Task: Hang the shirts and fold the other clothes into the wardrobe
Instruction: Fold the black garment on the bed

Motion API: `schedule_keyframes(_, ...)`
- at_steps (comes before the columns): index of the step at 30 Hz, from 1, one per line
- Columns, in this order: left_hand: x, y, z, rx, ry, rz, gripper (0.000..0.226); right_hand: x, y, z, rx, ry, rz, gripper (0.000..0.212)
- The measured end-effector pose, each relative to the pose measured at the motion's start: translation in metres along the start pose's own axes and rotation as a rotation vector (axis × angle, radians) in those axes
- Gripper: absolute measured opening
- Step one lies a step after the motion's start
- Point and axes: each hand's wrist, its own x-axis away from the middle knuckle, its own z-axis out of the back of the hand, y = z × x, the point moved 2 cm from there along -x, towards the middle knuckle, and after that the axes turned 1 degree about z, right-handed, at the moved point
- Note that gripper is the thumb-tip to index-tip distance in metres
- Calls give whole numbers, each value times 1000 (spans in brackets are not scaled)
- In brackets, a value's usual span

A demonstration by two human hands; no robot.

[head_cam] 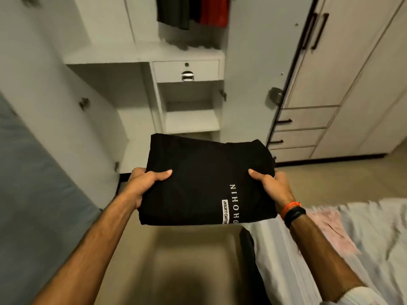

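Room: bedroom, beige floor (176, 260) across the lower centre of the frame; motion blur at the edges.
Wardrobe (141, 53): open, fills the upper centre and upper left; white interior, its open door (259, 73) right of the opening.
Closed cupboard (352, 73): upper right, with dark handles and a stack of drawers below.
Bed (363, 234): lower right, pale sheet with a pink patch.
Blue surface (33, 183): left edge, soft-looking; I cannot tell what it is.
Hanging clothes (193, 12): top centre, dark and red garments already hanging in the wardrobe.
Small drawer (186, 70): upper centre, metal pull, shut.
Shelves (191, 122): open, directly below that drawer and above the bundle in the frame.
Folded garment (207, 181): black, white lettering at its lower right; centre of frame, held in the air over the floor, apart from the bed.
Long axis: runs left to right across the frame, roughly broadside to the shelf opening.
Left hand (145, 183): grips the bundle's left edge, thumb on top, fingers hidden beneath.
Right hand (271, 183): grips the right edge likewise; orange and black bands on the wrist.
Key relation: the shelves lie straight ahead of both hands, beyond the bundle's far edge; neither hand is clearly nearer.
Judgement: the next move is probably a level push forward; the bundle looks about as wide as the shelf, so its corners may catch.
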Motion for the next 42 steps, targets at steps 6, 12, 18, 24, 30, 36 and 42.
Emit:
schedule_keyframes(6, -85, 68, 95, 59, 89, -17, 32, -81, -67, -139, 33, -108, 36, 41)
schedule_keyframes(12, -173, 124, 152, 81, 150, -20, 40, -165, -123, -235, 40, -180, 47, 47)
schedule_keyframes(18, -279, 183, 185, 106, 225, -32, 52, -278, -170, -321, 18, -254, 79, 47)
schedule_keyframes(24, -370, 255, 210, 166, 343, -30, 50, -390, -238, -406, 26, -381, 120, 36)
schedule_keyframes(30, -451, 318, 243, 215, 418, -59, 51, -479, -300, -486, 61, -439, 152, 40)
schedule_keyframes(36, -546, 368, 286, 250, 430, -55, 55, -565, -344, -577, 90, -470, 198, 46)
schedule_keyframes(42, -654, 425, 343, 222, 394, -77, 60, -650, -383, -668, 116, -443, 198, 51)
